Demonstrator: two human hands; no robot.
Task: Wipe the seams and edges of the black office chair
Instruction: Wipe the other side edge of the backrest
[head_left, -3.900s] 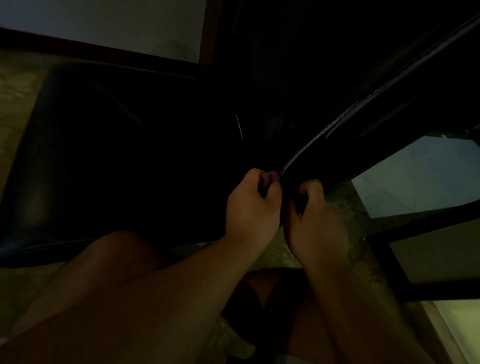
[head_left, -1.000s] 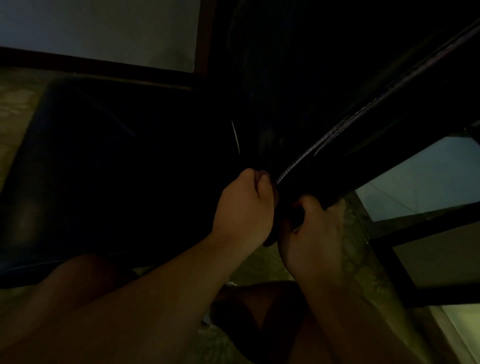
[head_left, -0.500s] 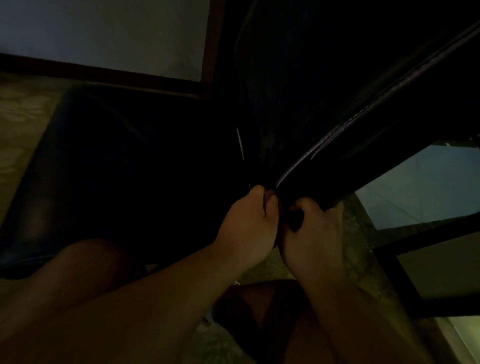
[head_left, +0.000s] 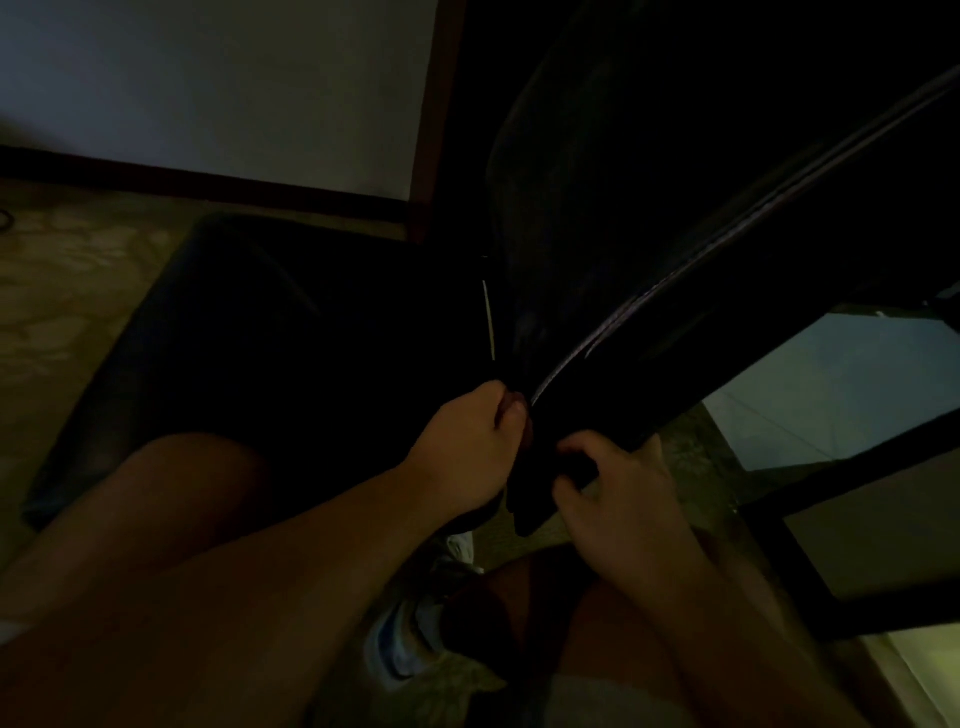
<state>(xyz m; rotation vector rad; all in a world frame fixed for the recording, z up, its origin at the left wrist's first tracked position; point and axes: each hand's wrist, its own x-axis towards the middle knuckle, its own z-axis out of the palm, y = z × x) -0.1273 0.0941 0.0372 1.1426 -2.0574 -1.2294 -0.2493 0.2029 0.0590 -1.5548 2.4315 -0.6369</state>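
Where the backrest meets the seat of the black office chair (head_left: 649, 218), both of the person's hands work at the lower end of a pale-edged seam (head_left: 691, 270) that runs diagonally up toward the top right. Left hand (head_left: 470, 449): fingers curled into a closed fist, thumb tip pressed against the side of the forefinger just beside the seam's lower end; whether a cloth is pinched inside cannot be told in the dim light. Right hand (head_left: 618, 499): fingers bent and gripping a dark fold (head_left: 535, 488) at the chair's bottom edge, thumb on the near side; whether this fold is a wiping cloth or part of the upholstery cannot be told. The two hands lie close together, with the dark fold between them. Chair seat (head_left: 270, 338): a broad dark surface extending to the left, over a patterned floor (head_left: 67, 280). Bare knees (head_left: 171, 499) of the crouching person show beneath the forearms, and a light shoe (head_left: 400, 644) rests on the floor between them. A pale wall (head_left: 218, 78) with a dark skirting stands behind; dark frame bars (head_left: 857, 467) cross the lower right
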